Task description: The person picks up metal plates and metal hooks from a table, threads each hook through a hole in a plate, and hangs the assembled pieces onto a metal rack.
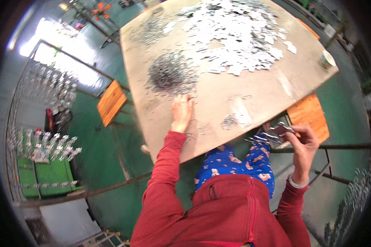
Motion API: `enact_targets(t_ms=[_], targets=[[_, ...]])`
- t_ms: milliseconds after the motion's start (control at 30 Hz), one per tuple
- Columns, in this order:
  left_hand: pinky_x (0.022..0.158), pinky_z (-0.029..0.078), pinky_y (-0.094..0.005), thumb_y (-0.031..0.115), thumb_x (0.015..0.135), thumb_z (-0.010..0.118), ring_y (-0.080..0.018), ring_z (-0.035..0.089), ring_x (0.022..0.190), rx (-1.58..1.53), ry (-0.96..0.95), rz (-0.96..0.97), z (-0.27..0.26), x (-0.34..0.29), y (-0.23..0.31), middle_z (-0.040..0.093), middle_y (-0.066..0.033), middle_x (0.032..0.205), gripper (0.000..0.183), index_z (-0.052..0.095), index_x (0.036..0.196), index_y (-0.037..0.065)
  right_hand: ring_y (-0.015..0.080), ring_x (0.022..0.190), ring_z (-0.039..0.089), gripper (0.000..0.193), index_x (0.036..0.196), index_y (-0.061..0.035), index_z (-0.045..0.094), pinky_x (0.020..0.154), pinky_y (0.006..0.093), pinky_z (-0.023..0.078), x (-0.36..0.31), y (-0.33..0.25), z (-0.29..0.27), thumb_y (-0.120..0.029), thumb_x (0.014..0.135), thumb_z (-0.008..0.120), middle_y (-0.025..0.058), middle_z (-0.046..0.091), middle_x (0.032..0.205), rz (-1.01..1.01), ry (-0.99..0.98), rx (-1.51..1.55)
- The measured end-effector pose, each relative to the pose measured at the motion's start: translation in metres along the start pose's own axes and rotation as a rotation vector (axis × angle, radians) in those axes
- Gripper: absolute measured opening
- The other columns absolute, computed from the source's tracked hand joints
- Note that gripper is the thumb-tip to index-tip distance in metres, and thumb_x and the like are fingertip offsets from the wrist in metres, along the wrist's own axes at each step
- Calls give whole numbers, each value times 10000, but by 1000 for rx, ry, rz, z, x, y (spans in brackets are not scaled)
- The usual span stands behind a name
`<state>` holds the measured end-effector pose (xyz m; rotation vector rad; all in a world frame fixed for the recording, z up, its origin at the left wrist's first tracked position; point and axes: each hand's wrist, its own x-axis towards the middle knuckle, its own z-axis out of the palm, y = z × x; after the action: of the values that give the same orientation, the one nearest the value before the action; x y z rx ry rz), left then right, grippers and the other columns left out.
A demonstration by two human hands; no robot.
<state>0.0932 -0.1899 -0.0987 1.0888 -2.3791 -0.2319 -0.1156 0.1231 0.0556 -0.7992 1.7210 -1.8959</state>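
Observation:
My left hand [181, 111] rests on the tabletop at the near edge of a heap of small dark metal pieces [167, 73]. Its fingers are bent and close together; whatever lies under the tips is hidden. Held out past the table's front edge, my right hand [304, 142] pinches a small flat metal plate [280, 129] between thumb and fingers. Several shiny thin metal parts [264, 138] show just left of that plate, above my lap, and I cannot tell whether they are joined to it. The brown table [218, 105] lies in front of me.
A large pile of flat white pieces [235, 39] covers the table's far part. A paper cup [327, 60] stands at its right corner. Wooden stools [112, 102] flank the table. Racks of hanging metal parts [45, 148] stand at left, and more hanging parts [350, 201] at lower right.

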Motion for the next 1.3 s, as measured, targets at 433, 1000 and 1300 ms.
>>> enact_targets(t_ms=[433, 1000, 1300], targets=[[561, 462, -235, 153, 910, 536, -75, 563, 600, -995, -340, -144, -51, -17, 159, 622, -51, 787, 226, 585, 1032, -31, 134, 669, 627, 137, 890, 46, 590, 606, 236, 522, -1, 27, -9, 68, 766, 645, 80, 624, 778, 62, 5, 138], [718, 443, -183, 152, 880, 609, -46, 543, 791, -1558, -585, -354, -44, -37, 240, 590, 16, 862, 182, 604, 977, -2, 142, 694, 634, 107, 884, 41, 583, 636, 240, 531, -10, 50, -19, 64, 787, 624, 85, 625, 807, 83, 92, 169], [857, 427, -240, 92, 901, 556, -91, 547, 931, -1532, -552, -309, -54, -47, 247, 622, -49, 1020, 137, 594, 1004, 10, 135, 737, 627, 154, 880, 40, 639, 652, 229, 503, -9, 47, -21, 119, 757, 589, 83, 641, 816, -65, 0, -41]])
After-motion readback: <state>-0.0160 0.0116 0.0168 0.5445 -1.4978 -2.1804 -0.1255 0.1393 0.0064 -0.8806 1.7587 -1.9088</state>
